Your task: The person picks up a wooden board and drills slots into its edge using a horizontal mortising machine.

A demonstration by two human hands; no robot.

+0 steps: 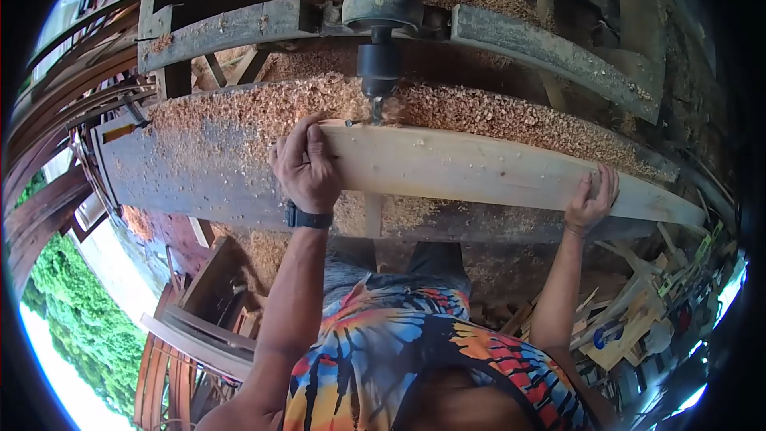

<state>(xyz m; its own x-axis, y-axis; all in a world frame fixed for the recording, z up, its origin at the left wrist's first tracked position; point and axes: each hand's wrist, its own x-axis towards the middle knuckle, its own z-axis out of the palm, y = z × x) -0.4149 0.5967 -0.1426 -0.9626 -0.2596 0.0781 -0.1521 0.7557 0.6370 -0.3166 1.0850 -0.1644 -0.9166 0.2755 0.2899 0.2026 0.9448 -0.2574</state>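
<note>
A long pale wooden plank lies across the dark work table, its far edge against a drill bit. The bit sits in a black chuck on a vertical spindle. My left hand, with a dark watch on the wrist, is closed around the plank's left end, just left of the bit. Farther along to the right, my right hand grips the same plank, fingers over its top and far edge. A small round mark shows on the plank's edge near the bit.
Heaps of wood shavings line the table behind the plank. A wooden rail crosses behind the spindle. A clamp sits at the table's left end. Curved wood pieces stack at left; offcuts pile at lower right.
</note>
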